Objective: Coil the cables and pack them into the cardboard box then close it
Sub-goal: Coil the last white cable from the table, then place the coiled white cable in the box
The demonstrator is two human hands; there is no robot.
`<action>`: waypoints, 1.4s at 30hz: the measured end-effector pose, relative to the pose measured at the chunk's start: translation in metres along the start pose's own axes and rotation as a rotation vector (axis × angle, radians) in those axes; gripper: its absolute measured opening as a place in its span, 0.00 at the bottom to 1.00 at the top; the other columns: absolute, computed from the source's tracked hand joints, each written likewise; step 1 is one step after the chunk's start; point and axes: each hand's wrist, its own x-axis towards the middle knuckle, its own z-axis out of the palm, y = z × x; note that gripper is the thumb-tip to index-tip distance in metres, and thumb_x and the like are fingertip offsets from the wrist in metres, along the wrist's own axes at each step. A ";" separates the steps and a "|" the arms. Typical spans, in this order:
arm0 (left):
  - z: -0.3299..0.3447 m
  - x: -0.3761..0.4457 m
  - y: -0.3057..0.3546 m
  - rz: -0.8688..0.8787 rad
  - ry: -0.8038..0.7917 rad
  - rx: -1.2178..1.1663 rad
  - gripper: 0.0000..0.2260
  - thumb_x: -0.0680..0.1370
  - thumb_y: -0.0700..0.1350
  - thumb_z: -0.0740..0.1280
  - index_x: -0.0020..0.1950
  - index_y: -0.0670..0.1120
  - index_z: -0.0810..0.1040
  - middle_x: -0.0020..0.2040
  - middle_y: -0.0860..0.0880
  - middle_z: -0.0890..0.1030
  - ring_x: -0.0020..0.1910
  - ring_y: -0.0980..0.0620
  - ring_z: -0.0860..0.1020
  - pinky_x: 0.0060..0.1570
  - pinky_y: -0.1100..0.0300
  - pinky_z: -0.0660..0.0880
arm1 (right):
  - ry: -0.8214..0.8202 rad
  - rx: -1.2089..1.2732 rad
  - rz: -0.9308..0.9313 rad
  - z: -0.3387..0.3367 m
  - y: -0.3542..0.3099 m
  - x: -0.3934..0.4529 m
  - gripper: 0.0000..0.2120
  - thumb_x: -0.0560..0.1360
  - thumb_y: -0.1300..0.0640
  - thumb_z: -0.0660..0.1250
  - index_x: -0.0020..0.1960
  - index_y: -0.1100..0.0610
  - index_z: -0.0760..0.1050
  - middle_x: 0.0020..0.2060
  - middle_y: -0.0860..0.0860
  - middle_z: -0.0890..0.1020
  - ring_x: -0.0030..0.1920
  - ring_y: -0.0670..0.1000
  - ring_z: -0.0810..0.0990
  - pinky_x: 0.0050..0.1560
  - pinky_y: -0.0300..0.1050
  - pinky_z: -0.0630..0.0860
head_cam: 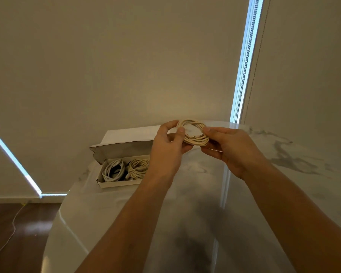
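A beige cable coil (194,133) hangs above the bench (185,194), gripped between left hand (168,143) and right hand (227,147); 2 coils fill the open box (114,183).

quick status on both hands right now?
Left hand: closed on the left side of the coiled cable, held above the table.
Right hand: closed, pinching the coil's right side.

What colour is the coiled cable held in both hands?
Cream-beige, seen in the head view: coiled cable.
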 end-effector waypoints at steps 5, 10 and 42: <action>-0.049 -0.029 0.005 0.009 -0.029 0.084 0.13 0.82 0.42 0.67 0.67 0.48 0.76 0.51 0.45 0.86 0.50 0.51 0.86 0.49 0.60 0.83 | -0.084 -0.100 0.062 0.021 0.013 -0.010 0.11 0.79 0.57 0.70 0.56 0.63 0.78 0.44 0.57 0.88 0.45 0.54 0.88 0.47 0.49 0.85; -0.110 -0.047 0.000 0.075 0.054 0.294 0.14 0.79 0.42 0.71 0.65 0.48 0.79 0.51 0.50 0.87 0.52 0.52 0.86 0.54 0.51 0.82 | -0.229 -0.208 0.103 0.061 0.028 -0.019 0.11 0.78 0.57 0.71 0.54 0.64 0.76 0.43 0.58 0.87 0.44 0.55 0.88 0.46 0.50 0.85; -0.189 -0.017 -0.009 0.016 0.313 0.866 0.11 0.77 0.45 0.75 0.59 0.47 0.83 0.46 0.54 0.80 0.38 0.66 0.73 0.32 0.74 0.67 | -0.260 -0.990 -0.299 0.185 0.070 0.018 0.16 0.84 0.57 0.61 0.70 0.54 0.76 0.60 0.53 0.83 0.55 0.51 0.81 0.53 0.40 0.76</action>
